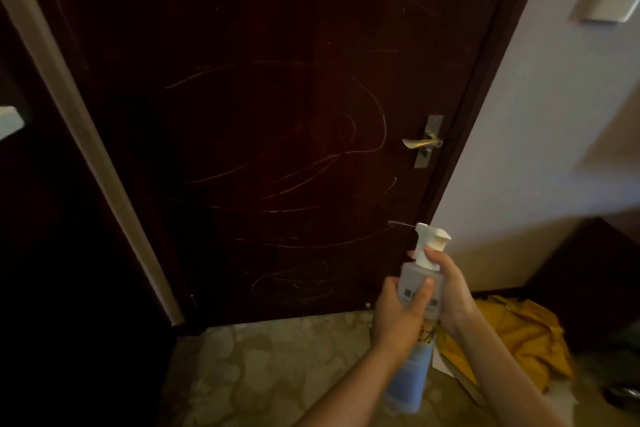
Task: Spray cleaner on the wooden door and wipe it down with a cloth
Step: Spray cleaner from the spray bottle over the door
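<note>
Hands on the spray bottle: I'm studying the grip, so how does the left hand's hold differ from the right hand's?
The left hand wraps the grey body of the spray bottle, while the right hand sits higher, at the white trigger head. The left hand's thumb lies across the label; the right hand's fingers curl round the neck by the trigger. Both grip the same bottle, its nozzle facing the door.

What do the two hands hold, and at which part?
A spray bottle: the left hand grips its body, the right hand grips its neck.
</note>
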